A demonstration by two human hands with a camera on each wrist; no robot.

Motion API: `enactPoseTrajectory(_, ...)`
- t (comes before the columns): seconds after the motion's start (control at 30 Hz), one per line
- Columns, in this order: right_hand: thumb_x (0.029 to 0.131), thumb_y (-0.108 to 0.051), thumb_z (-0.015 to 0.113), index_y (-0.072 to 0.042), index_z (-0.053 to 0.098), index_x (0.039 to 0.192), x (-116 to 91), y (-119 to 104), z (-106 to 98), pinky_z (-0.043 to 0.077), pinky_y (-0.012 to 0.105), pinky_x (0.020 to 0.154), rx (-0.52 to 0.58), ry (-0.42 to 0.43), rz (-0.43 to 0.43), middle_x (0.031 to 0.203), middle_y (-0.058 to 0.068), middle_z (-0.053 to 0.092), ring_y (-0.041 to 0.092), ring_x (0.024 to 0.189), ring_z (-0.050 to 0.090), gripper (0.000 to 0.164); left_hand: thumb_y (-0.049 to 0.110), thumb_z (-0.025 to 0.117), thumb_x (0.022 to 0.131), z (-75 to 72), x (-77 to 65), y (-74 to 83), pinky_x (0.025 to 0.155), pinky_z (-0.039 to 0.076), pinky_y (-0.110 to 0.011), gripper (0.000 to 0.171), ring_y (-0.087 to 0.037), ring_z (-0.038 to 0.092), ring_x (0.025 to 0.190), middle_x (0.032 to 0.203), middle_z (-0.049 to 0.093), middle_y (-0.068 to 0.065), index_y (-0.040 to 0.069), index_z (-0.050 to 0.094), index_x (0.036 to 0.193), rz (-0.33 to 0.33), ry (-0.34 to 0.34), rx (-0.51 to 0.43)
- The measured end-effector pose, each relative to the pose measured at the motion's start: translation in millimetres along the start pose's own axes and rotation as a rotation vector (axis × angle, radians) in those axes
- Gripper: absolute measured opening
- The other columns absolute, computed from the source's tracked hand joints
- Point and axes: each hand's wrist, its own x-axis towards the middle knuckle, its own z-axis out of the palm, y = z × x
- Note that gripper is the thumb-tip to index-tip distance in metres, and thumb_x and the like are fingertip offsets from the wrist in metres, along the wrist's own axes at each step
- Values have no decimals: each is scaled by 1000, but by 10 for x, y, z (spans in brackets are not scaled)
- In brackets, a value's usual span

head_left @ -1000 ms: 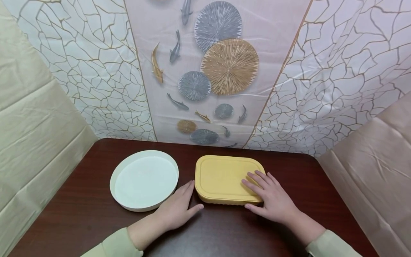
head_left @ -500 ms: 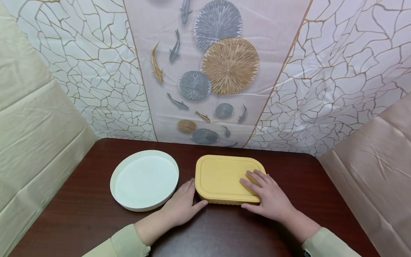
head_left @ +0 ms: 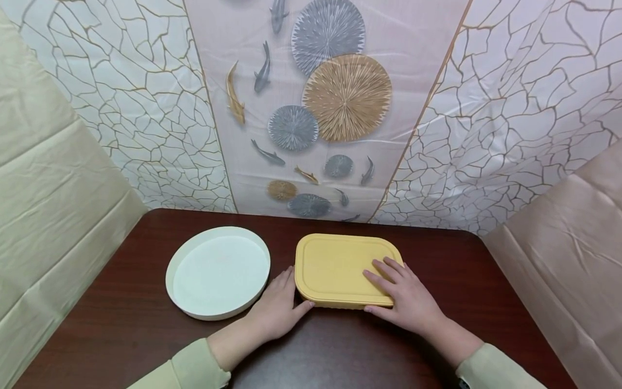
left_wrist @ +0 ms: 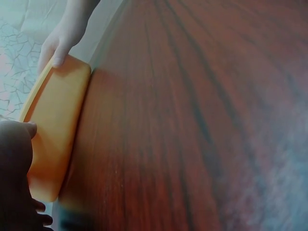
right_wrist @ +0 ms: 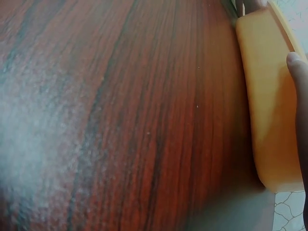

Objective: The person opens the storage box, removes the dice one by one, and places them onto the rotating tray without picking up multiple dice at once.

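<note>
A yellow lidded box (head_left: 340,267), rectangular with rounded corners, stands on the dark wood table; its lid is on. My left hand (head_left: 274,310) lies at the box's left side, fingers extended along it and thumb at the front left corner. In the left wrist view that thumb (left_wrist: 31,129) touches near the lid's edge. My right hand (head_left: 410,297) rests with spread, fairly straight fingers on the lid's right part. Its thumb (right_wrist: 292,58) lies against the front side, near the lid's edge, in the right wrist view. The box's inside is hidden by the lid.
A round white tray (head_left: 221,275) with a low rim stands left of the box, close to my left hand. Patterned cloth (head_left: 311,119) hangs behind the table (head_left: 146,335), and plain beige cloth (head_left: 53,205) lines its sides.
My left hand has shifted slightly right, bringing its thumb to the box's front corner. My right hand has slid slightly left on the box. The lid stays on.
</note>
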Motion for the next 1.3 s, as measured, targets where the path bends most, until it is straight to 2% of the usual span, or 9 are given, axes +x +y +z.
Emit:
enactPoseTrajectory(0.37, 83, -64, 68, -27, 55, 143, -3, -18, -17, 31, 69, 104, 14, -21, 35, 147, 8, 51, 38, 138, 40, 71, 55, 49, 99, 16, 7, 15, 119, 22, -48, 87, -40, 23, 146, 156, 25, -30, -7, 21, 154, -22, 3, 29)
enactPoseTrajectory(0.53, 83, -62, 69, -26, 58, 140, -5, -27, -36, 33, 70, 102, 26, 4, 29, 144, 7, 53, 36, 137, 42, 68, 55, 48, 99, 11, 2, 13, 118, 22, -49, 87, -41, 24, 146, 157, 25, -29, -8, 21, 153, -24, 1, 30)
enactPoseTrajectory(0.8, 87, -67, 61, -23, 65, 133, -19, -24, -52, 37, 69, 99, 14, 82, -21, 138, 7, 59, 35, 131, 50, 64, 55, 48, 100, 16, 1, 4, 118, 23, -50, 86, -41, 24, 146, 157, 24, -29, -7, 21, 154, -26, -1, 30)
enactPoseTrajectory(1.07, 91, -64, 57, -21, 67, 130, -35, -12, -72, 37, 67, 101, -16, 103, -108, 134, 8, 62, 35, 128, 53, 59, 55, 48, 99, 1, -16, 16, 118, 23, -50, 86, -41, 25, 146, 157, 25, -28, -5, 22, 154, -29, 3, 34)
enactPoseTrajectory(1.2, 97, -60, 49, -23, 67, 131, -34, 3, -89, 35, 66, 105, -41, 90, -171, 134, 7, 62, 35, 129, 52, 53, 56, 48, 99, -10, -21, 22, 118, 24, -50, 86, -40, 25, 146, 157, 26, -28, -5, 22, 154, -34, 0, 35)
enactPoseTrajectory(1.3, 100, -59, 44, -25, 66, 132, -39, 4, -99, 33, 68, 104, -45, 71, -186, 136, 6, 61, 34, 130, 51, 51, 56, 48, 99, -15, -27, 25, 117, 24, -50, 86, -40, 25, 146, 157, 26, -28, -4, 22, 155, -36, 1, 34)
